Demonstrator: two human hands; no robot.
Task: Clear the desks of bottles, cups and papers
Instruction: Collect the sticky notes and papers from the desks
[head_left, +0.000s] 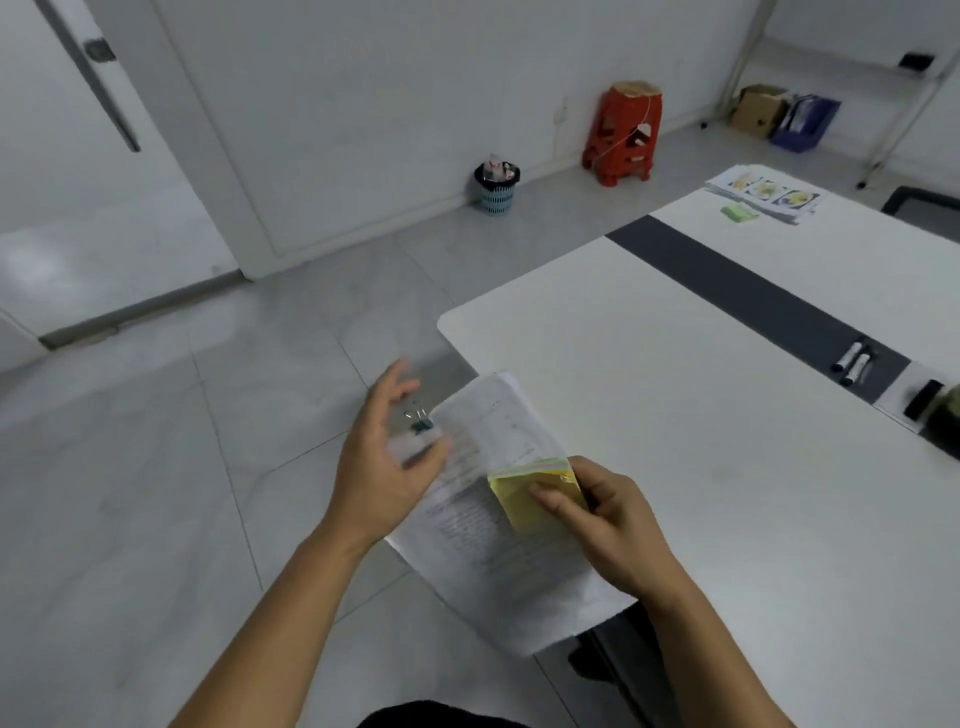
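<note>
Right hand (597, 519) pinches sticky notes (530, 499) on papers (493, 519) (left hand (384, 457) fingers spread).

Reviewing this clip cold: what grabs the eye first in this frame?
First, the stack of printed papers held over the desk's near corner, the right hand pinching a yellow sticky-note pad against it and the blurred left hand by a binder clip. Then the red plastic stools stacked against the far wall, right of a small full wastebasket.
</note>
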